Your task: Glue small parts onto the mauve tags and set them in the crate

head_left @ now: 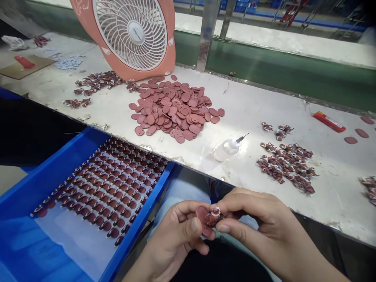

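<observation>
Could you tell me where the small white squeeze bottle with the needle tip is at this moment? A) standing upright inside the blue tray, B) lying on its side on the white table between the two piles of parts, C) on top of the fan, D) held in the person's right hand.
B: the squeeze bottle lies on its side on the table, between the flat brown discs and the small assembled pieces, away from both hands.

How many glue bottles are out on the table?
1: a small clear squeeze bottle with needle tip lies on its side on the white table, between the pile of reddish oval discs and the small decorated pieces. Others may be out of view.
</observation>
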Action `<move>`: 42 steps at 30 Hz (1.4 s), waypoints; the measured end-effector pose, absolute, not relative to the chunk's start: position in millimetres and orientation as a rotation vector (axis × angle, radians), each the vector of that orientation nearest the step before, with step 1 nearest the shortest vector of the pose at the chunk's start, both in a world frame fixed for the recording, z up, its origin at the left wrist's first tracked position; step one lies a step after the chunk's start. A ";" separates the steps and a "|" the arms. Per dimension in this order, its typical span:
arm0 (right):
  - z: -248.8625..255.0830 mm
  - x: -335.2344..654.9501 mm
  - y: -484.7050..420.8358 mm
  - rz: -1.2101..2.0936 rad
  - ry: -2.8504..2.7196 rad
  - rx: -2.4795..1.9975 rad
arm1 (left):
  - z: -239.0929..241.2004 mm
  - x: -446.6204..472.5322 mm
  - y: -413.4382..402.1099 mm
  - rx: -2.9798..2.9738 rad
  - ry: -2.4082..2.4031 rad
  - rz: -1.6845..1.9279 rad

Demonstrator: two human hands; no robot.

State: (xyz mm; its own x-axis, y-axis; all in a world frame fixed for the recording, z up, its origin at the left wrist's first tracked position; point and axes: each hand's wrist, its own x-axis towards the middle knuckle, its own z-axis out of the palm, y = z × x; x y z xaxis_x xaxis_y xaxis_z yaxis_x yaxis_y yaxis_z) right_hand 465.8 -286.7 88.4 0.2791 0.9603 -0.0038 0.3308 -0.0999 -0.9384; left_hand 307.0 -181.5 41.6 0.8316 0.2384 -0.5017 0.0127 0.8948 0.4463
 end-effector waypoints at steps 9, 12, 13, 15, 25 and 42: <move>94.4 469.1 -280.6 0.779 -1.402 -1.621 | 37.6 305.8 -181.2 0.447 0.607 0.117; 94.4 469.6 -280.8 0.783 -1.410 -1.621 | 37.6 305.6 -181.3 0.447 0.611 0.114; 94.4 469.9 -280.9 0.779 -1.417 -1.615 | 37.6 305.4 -181.3 0.446 0.611 0.111; 94.7 470.5 -281.0 0.779 -1.437 -1.601 | 37.3 304.9 -181.6 0.441 0.609 0.108; 101.7 470.3 -274.0 0.692 -1.662 -1.535 | 38.7 302.5 -183.6 0.399 0.688 0.121; 94.5 465.1 -282.5 0.630 -1.646 -1.474 | 53.8 308.1 -188.0 0.377 0.757 0.171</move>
State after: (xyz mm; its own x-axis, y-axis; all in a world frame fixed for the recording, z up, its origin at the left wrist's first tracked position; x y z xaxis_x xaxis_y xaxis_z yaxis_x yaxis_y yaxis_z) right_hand 465.1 -282.5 94.5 0.0205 0.9699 0.2425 0.5601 0.1898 -0.8064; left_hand 308.1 -188.0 53.8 0.7170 0.2848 -0.6363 -0.0163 0.9194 0.3931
